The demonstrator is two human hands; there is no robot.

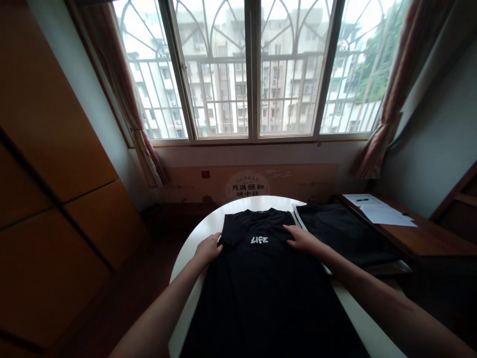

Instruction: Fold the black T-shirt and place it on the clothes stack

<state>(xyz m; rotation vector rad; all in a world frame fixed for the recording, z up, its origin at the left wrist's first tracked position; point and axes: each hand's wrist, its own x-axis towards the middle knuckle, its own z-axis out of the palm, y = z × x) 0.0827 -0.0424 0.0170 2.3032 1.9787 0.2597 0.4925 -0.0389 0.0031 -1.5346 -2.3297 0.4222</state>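
Observation:
A black T-shirt (257,283) lies spread on a round white table (186,253), its collar toward the window and a small white print on the chest. At its left sleeve edge my left hand (209,249) is closed on the cloth, thumb and fingers around the edge. My right hand (303,240) grips the fabric near the opposite sleeve, with its fingers pointing left. Part of that sleeve is covered by the hand. The lower end of the shirt runs out of view toward me.
Folded dark cloth (343,233) with a white edge lies right of the shirt. Beyond it, white papers (383,211) rest on a wooden desk (439,236). A barred window (253,74) with tied curtains (143,144) is ahead; a wooden cabinet (44,174) stands at left.

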